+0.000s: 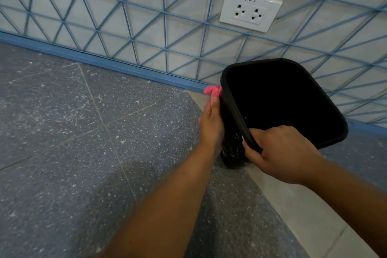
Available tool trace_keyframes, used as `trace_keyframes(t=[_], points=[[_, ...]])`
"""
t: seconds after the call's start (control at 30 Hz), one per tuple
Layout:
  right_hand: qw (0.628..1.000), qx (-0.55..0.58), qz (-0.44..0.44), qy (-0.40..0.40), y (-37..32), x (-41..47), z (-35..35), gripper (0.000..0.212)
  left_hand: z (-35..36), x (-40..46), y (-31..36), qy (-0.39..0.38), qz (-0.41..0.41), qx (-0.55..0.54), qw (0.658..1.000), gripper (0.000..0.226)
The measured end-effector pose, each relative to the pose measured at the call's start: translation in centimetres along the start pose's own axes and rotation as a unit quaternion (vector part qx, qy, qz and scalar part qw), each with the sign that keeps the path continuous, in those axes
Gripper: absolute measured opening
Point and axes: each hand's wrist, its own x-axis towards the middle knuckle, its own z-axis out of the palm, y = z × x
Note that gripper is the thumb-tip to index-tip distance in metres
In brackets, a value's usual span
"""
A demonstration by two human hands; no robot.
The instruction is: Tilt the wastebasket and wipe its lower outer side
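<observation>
A black plastic bin (326, 98) stands tilted on the floor by the wall, its dark inside facing me. My right hand (280, 153) grips the bin's near rim, fingers curled over the edge. My left hand (211, 125) lies flat against the bin's left outer wall with straight fingers and presses a pink cloth (213, 91) against it. The cloth sticks out beyond the fingertips. The lower part of the bin is hidden behind both hands.
Grey speckled floor tiles (83, 142) spread to the left, and a pale strip (293, 205) runs under the bin. Behind it stands a wall with a blue line pattern, a blue skirting (104, 63) and a white double socket (250, 9).
</observation>
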Motion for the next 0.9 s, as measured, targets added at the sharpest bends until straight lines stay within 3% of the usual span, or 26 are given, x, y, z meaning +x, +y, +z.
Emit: trace_keyframes(t=[0.1,0.23,0.37,0.5,0.7,0.83,0.9], points=[[1.0,0.006,-0.002,-0.004,0.0,-0.3,-0.1,0.027,-0.2,-0.4,-1.1,-0.011,0.033,0.001,0.999,0.048],[1.0,0.003,-0.008,0.003,0.0,-0.1,0.0,0.025,-0.4,0.2,-0.8,-0.002,-0.028,-0.034,0.999,0.049],[1.0,0.01,-0.013,0.004,0.1,-0.1,0.1,0.029,-0.5,-1.1,-1.9,-0.018,0.013,-0.007,1.0,0.049],[1.0,0.016,-0.012,0.002,0.2,-0.2,0.0,0.027,-0.8,0.3,-0.9,-0.009,-0.104,-0.041,0.994,0.054],[1.0,0.002,-0.018,0.009,0.3,-0.1,0.2,0.028,0.1,-0.4,-0.9,0.005,0.007,-0.02,1.0,0.047],[1.0,0.011,-0.017,0.014,0.4,-0.1,0.2,0.03,-0.3,0.5,-0.2,-0.031,-0.106,-0.077,0.991,0.057],[1.0,0.01,-0.012,0.016,0.3,-0.1,0.3,0.031,0.0,0.7,0.1,-0.038,-0.103,-0.091,0.99,0.058]])
